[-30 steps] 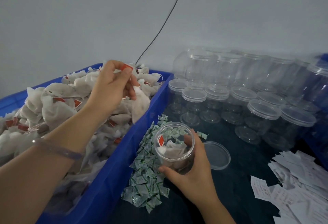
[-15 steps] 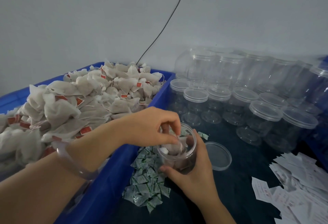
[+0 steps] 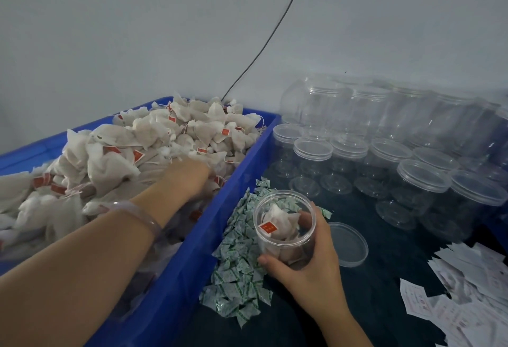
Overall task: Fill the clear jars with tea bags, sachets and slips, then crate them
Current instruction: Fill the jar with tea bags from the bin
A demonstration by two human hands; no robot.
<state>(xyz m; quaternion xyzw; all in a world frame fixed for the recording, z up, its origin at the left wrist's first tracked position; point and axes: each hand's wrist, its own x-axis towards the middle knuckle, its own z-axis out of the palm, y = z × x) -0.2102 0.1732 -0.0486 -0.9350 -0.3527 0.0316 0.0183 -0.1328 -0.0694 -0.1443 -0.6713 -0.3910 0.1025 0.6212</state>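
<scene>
Our left hand reached palm down into the blue bin, forearm across its rim. Its fingers were buried among the tea bags, so we could not tell whether it held any. Our right hand curled thumb and fingers round the open jar, partly filled with tea bags, between the green sachets and its lid.
</scene>
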